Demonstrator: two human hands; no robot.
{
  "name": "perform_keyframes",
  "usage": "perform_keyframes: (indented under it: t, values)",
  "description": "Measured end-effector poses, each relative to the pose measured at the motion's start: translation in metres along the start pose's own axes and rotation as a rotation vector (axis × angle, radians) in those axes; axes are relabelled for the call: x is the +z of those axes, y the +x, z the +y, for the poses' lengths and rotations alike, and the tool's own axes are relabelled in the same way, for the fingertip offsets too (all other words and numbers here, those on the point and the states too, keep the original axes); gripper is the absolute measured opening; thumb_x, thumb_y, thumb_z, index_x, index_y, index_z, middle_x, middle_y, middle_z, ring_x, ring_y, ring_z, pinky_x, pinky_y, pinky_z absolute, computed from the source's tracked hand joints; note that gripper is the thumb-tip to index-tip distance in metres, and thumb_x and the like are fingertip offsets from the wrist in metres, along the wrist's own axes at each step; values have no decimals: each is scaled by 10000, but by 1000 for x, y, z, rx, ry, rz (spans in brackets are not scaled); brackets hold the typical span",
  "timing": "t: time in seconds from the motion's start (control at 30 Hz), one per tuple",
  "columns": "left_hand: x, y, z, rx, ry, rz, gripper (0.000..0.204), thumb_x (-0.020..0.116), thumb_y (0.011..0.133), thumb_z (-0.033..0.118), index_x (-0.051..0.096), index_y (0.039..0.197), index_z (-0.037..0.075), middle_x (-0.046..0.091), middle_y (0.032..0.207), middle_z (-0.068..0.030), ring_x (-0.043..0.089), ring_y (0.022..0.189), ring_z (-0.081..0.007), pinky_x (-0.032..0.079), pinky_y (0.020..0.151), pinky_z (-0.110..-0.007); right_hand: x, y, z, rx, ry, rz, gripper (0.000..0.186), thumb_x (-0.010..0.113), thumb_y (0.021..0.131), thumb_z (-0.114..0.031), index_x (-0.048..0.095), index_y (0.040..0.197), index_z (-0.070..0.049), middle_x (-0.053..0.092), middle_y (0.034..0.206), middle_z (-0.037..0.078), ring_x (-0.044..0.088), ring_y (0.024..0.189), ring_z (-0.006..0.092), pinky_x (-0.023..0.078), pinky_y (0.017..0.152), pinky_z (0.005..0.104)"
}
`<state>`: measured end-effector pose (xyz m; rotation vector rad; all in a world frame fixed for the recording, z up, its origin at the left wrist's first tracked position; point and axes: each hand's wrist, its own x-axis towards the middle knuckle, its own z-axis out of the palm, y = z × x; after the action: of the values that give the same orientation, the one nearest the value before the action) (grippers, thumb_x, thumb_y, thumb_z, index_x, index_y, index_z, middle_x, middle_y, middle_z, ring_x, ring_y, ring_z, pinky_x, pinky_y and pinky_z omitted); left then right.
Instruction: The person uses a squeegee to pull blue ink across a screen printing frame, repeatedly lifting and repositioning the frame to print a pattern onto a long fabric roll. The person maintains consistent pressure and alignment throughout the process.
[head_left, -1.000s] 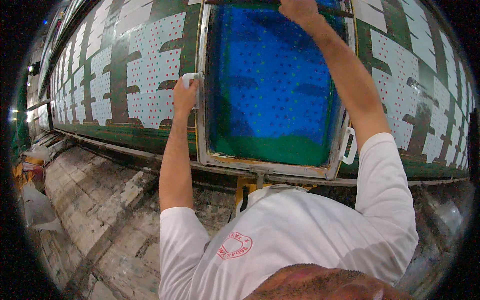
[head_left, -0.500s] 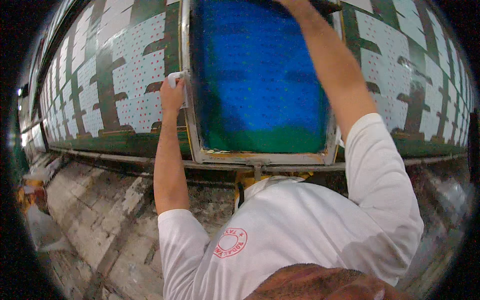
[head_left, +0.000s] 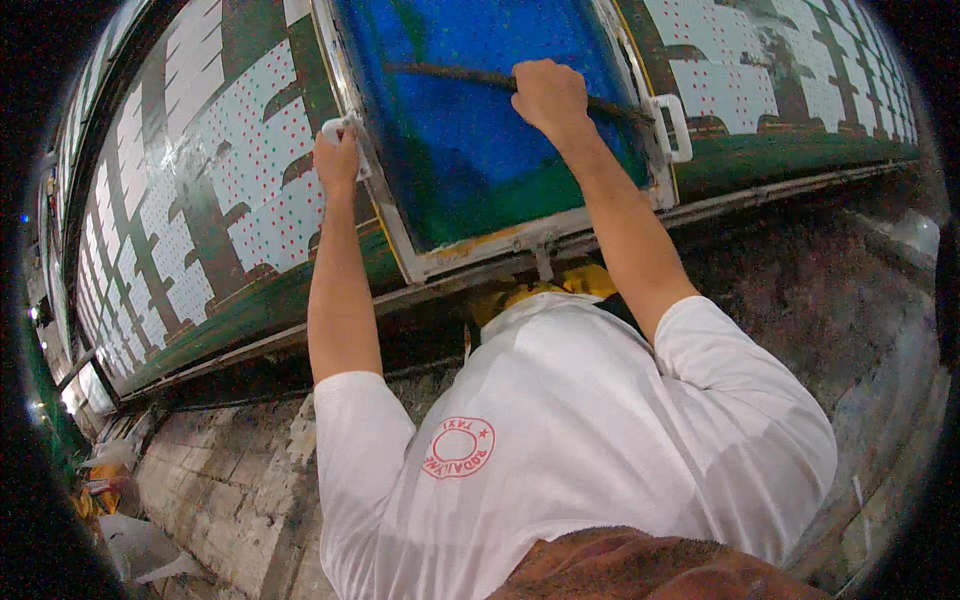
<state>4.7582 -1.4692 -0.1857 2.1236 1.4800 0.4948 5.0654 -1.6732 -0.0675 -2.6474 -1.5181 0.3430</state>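
A printing screen (head_left: pixel 441 262) with a pale, paint-stained frame lies in front of me. Its mesh (head_left: pixel 475 135) is mostly blue, with a green band along the near end. My left hand (head_left: pixel 338 155) is closed round a white handle (head_left: pixel 362 160) on the frame's left side. Over the mesh, my right hand (head_left: pixel 552 98) grips a long dark squeegee (head_left: pixel 450 73) that lies across the screen at a slight slant. The fingers wrap over its top edge. On the frame's right side a second white handle (head_left: pixel 677 128) stands free of any hand.
White fabric pieces (head_left: pixel 262 165) with small red dots lie in rows on the long green table to the left, and similar dotted pieces (head_left: pixel 715 92) to the right. A rail runs along the table's near edge. Stained concrete floor (head_left: pixel 225 480) lies below, with plastic bags (head_left: pixel 145 548) at the lower left.
My right hand has come from the screen's far end toward me with the squeegee. The view has tilted, so the screen appears slanted. My left hand stays on its handle.
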Motion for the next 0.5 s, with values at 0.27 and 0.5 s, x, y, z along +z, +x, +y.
perform_keyframes:
  t: [0.27,0.5]
  values:
    - [5,-2,9,-123,-3,89,446,701,845,402,674,1029,-3,707,1027,-253,682,990,-446,523,876,-516,26,-144,-1,-344,-14,-97,433,761,727,-64,712,1155,-111,711,1085,84,671,1060,280,561,898,424]
    - [7,-5,14,-224,-25,85,500,696,845,446,656,1037,-15,713,1042,-257,685,1012,-453,533,888,-511,24,-160,5,-436,-11,-73,511,760,690,-26,702,1193,-99,708,1168,68,663,1107,255,555,936,395]
